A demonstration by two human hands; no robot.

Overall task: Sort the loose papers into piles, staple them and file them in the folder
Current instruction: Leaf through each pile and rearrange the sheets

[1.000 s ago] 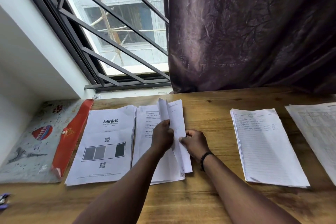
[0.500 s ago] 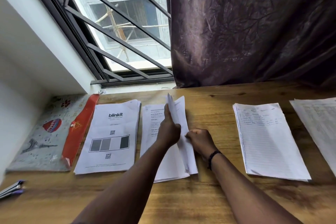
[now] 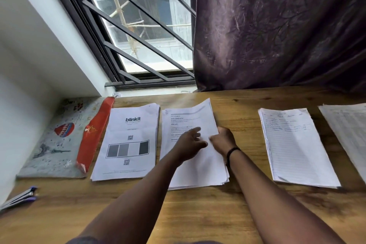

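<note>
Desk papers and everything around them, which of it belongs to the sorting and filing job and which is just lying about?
Belongs to the job:
blinkit pile
middle pile under both hands: left hand, right hand
lined pile
far-right pile
folder
stapler, probably

Just lying about:
curtain
window grille

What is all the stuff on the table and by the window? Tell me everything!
paper piles: four, white, in a row across the table; blinkit pile, printed pile under the hands, lined pile, one cut off at the right edge
folder: one, grey with a red flap, far left
stapler: seemingly one, purple and grey, near left corner
table: one, brown wood
curtain: one, dark purple, behind
window bars: dark, upper left
wristband: one, black, right wrist
left hand: open, over the printed pile
right hand: pinching that pile's top sheet
</note>
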